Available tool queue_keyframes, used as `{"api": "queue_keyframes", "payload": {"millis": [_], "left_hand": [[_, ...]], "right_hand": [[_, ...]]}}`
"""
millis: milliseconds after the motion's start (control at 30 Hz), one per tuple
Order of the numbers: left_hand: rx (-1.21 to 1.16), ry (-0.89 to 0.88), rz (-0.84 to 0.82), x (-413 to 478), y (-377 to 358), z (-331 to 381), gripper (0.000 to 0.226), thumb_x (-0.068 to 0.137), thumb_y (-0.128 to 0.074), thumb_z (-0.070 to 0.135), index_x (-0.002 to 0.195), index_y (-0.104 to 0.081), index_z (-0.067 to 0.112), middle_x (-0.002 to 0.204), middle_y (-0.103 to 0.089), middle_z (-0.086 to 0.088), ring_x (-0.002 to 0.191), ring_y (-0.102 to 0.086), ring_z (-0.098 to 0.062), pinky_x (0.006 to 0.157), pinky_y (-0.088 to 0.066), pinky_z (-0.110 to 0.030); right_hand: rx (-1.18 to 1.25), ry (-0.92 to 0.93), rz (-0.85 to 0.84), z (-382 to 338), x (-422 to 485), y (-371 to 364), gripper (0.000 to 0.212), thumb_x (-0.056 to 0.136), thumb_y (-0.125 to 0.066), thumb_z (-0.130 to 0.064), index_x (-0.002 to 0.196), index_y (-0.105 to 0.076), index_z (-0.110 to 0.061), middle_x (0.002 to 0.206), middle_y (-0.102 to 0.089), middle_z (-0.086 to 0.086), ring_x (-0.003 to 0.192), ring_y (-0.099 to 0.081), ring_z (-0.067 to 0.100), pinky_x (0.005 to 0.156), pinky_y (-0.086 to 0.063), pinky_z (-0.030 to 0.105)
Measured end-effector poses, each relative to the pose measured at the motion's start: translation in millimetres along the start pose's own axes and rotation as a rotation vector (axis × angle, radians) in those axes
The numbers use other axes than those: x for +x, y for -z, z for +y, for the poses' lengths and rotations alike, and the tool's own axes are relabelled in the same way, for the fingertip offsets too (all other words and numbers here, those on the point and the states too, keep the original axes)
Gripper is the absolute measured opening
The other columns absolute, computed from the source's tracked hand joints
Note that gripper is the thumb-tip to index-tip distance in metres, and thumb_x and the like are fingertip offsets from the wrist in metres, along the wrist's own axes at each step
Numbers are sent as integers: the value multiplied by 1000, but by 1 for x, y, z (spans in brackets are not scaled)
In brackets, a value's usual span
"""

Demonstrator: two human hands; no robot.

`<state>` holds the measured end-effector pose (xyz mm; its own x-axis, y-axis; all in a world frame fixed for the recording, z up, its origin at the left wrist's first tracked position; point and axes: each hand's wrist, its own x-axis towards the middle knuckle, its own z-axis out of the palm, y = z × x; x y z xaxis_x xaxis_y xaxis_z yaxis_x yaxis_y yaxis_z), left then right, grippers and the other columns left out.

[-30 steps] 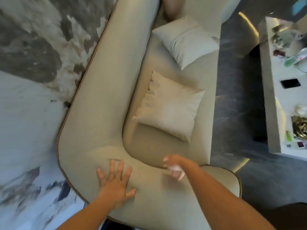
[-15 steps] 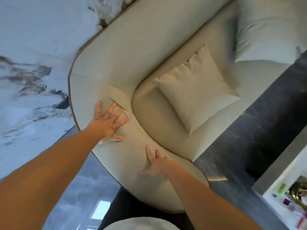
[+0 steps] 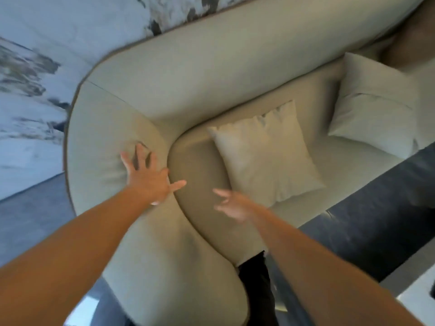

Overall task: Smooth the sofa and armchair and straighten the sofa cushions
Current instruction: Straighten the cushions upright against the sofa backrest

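The beige sofa (image 3: 188,74) curves around its left end, seen from above. My left hand (image 3: 148,175) lies flat with fingers spread on the rounded armrest, thumb over the seam by the seat. Blurred with motion, my right hand (image 3: 231,203) hovers open above the seat, just left of the near cushion (image 3: 266,151). That square beige cushion lies flat and turned at an angle on the seat. A second, paler cushion (image 3: 374,104) lies further right, also askew. A brown cushion (image 3: 409,52) shows at the far right edge.
A marble-patterned wall (image 3: 35,78) runs behind the sofa on the left. Dark grey floor (image 3: 376,231) lies in front of the seat. My dark trouser leg (image 3: 256,290) stands against the armrest's front. A white table corner (image 3: 419,302) shows at the bottom right.
My left hand slid along the armrest toward the seat corner. My right hand lifted off the armrest and moved over the seat toward the near cushion. The view swung right.
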<state>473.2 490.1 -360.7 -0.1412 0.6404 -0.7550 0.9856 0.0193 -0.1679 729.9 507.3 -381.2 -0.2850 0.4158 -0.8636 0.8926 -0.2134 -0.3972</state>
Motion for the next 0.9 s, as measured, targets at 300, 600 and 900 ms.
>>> {"api": "queue_keyframes", "payload": {"millis": [300, 600, 900], "left_hand": [[-1400, 460, 34, 124, -6, 261, 111, 78, -53, 74, 150, -13, 0, 155, -29, -26, 141, -31, -40, 113, -28, -45], [-2012, 490, 264, 189, -36, 287, 91, 55, -83, 63, 127, -57, 15, 124, -67, -6, 110, -64, -23, 100, -51, -41], [-1835, 310, 1012, 118, -7, 171, 59, 60, -80, 61, 110, -51, 53, 105, -66, 31, 99, -62, 9, 78, -49, -8]], "right_hand": [[-281, -67, 535, 160, 110, 236, 79, 84, -67, -50, 152, -32, -29, 141, -51, 23, 130, -50, 36, 108, -40, 39], [599, -6, 546, 212, 189, 236, 91, 56, -81, -66, 133, -50, -27, 125, -67, 2, 108, -67, 26, 94, -54, 43], [829, 536, 375, 100, 137, 239, 41, 92, -62, -39, 129, -43, -41, 101, -71, -32, 93, -68, -7, 74, -59, 39]]}}
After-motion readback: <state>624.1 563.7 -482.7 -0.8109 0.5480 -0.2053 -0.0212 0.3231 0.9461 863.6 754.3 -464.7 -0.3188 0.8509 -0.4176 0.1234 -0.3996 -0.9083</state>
